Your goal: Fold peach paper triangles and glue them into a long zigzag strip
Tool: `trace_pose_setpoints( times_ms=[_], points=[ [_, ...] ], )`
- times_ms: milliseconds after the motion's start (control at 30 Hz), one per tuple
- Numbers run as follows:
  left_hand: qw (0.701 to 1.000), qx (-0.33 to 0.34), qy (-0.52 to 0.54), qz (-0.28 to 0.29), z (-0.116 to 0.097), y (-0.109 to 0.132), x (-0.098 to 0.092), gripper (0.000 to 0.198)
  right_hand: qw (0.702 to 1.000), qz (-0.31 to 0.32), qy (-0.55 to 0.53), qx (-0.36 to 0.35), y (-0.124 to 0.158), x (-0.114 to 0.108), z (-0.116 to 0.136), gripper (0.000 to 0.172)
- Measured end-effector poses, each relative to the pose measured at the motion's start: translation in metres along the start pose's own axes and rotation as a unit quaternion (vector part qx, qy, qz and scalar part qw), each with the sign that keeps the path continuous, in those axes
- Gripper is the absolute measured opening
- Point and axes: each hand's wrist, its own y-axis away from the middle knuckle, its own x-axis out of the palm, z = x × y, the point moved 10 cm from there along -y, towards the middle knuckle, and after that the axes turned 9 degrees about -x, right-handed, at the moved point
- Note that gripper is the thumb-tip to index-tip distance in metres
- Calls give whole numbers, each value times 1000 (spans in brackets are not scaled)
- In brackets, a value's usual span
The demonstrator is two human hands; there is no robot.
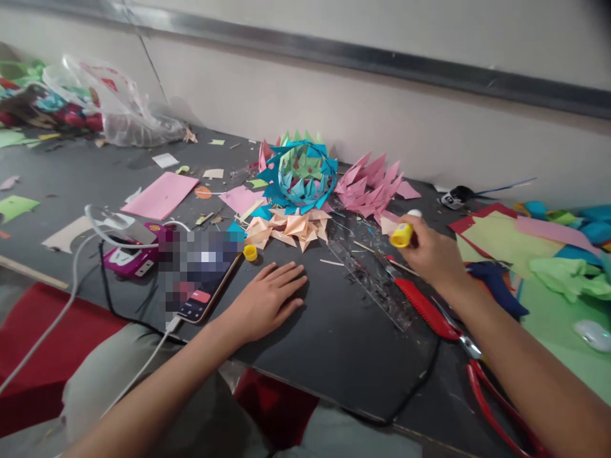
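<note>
My left hand (272, 299) lies flat on the dark table, fingers stretched out and nothing under them that I can see. In my right hand (432, 251) is a glue stick (401, 235), its yellow end toward the table and a white end showing above my fingers. A small yellow cap (251, 253) rests beyond my left hand. Peach folded-paper pieces (298, 228) stand just behind it. Further back are a blue folded-paper ring (272, 187) with spiky points and a pink spiky folded-paper piece (370, 187).
A phone (217, 289) with a charging cable lies left of my left hand, near a purple device (131, 254). Under my right forearm are red-handled pliers (470, 346), a red-handled cutter (422, 308) and a clear ruler (367, 286). Coloured paper (506, 238) is piled at right.
</note>
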Motion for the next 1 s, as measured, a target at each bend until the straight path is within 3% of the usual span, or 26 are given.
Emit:
trace_pose_setpoints(
  times_ms=[67,133,300,467,633,833,1000],
  points=[
    [1000,-9,12,7,3,1,3,43,985,-28,-170,14,2,-6,22,27],
    [999,-41,8,-11,12,0,2,46,951,9,-307,-10,2,2,58,24],
    [989,-124,-13,-75,35,-3,-7,47,883,103,-454,-56,2,29,133,17],
    [984,-139,-35,-101,42,0,-11,44,868,115,-462,-142,-7,34,168,12],
    [983,-152,-30,-103,47,4,-12,57,870,91,-468,-126,-17,33,165,8],
    [982,-154,6,-110,48,7,-13,60,862,99,-423,-262,-9,31,199,5],
    [982,-158,-13,-101,49,6,-11,60,876,64,-376,-295,-18,37,199,11]
  ],
)
